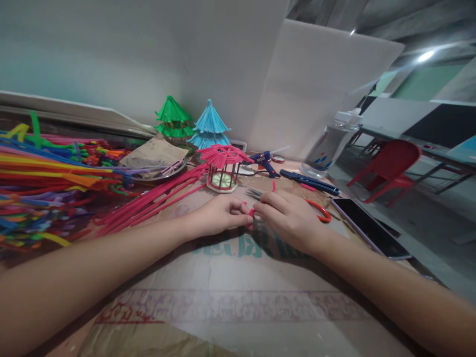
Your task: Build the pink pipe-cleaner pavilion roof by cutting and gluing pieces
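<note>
My left hand (219, 215) and my right hand (290, 215) meet above the table, fingertips pinched. Between them is a short pink pipe cleaner piece (252, 212), mostly hidden by the fingers. Just beyond stands a small pavilion model (225, 157) with a pink roof, brown posts and a pale base. Partly under my right hand lie scissors (327, 214) with orange handles, their blades showing to the left of the knuckles. Long pink pipe cleaners (148, 201) are spread beside my left forearm. Short pink offcuts (307, 187) lie past my right hand.
Multicoloured pipe cleaners (55, 173) are heaped at left. Behind stand a green roofed model (173, 116) and a blue one (209, 124). A glue gun (266, 162), blue cutter (310, 181), clear bottle (327, 146) and phone (368, 225) sit toward the right. A red chair (390, 166) stands beyond.
</note>
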A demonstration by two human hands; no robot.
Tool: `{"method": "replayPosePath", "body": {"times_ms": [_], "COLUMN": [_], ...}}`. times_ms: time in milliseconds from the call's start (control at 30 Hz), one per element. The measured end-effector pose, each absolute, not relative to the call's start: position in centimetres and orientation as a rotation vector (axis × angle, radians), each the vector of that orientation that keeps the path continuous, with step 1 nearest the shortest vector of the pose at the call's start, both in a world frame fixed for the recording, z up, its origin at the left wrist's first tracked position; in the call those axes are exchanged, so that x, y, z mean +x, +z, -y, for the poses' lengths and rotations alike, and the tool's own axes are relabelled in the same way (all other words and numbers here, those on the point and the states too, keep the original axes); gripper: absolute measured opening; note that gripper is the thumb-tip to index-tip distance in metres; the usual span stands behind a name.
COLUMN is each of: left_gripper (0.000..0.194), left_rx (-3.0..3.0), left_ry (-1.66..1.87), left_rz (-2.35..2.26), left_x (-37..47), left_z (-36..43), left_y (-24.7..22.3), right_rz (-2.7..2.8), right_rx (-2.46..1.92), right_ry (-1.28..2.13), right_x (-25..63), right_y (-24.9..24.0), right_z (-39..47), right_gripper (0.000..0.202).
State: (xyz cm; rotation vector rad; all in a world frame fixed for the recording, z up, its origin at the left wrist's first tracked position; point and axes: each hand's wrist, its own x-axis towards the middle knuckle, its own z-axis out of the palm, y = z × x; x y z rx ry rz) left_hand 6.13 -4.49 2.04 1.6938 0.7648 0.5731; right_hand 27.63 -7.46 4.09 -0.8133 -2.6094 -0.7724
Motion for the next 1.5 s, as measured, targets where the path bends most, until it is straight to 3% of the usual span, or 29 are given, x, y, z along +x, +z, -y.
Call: {"method": "replayPosePath", "body": {"times_ms": [267, 333, 467, 667, 1333, 1500], "left_gripper": [0.021, 0.021, 0.019, 0.018, 0.025, 0.024], "left_rx": [1.735, 1.700, 1.620, 1.654, 1.652, 1.663], "left_ry": [0.602, 0.603, 0.607, 0.596, 0.583, 0.550], "left_rz": [-0.760, -0.789, -0.772, -0.761, -0.741, -0.789], "left_x": [6.0, 6.0, 6.1, 6.0, 5.9, 5.9], "left_z": [4.2, 4.2, 4.4, 4.3, 3.7, 3.9], "left_y": [1.8, 1.9, 2.0, 1.8, 1.4, 1.6], "right_rz": [2.323, 2.227, 2.075, 1.778, 1.533, 1.613], "right_rx": [-0.802, -0.916, -1.312, -1.202, -1.163, -1.207], "right_ry": [-0.371, -0.152, 0.523, 1.107, 1.188, 1.072], "right_x": [27.2, 26.9, 26.3, 25.3, 24.9, 24.9], "right_y": [4.0, 4.2, 4.1, 3.3, 2.0, 2.0], "right_z": [7.9, 7.8, 7.3, 6.9, 7.1, 7.2], "right_gripper": [0.012, 0.008, 0.022, 0.022, 0.029, 0.025]}}
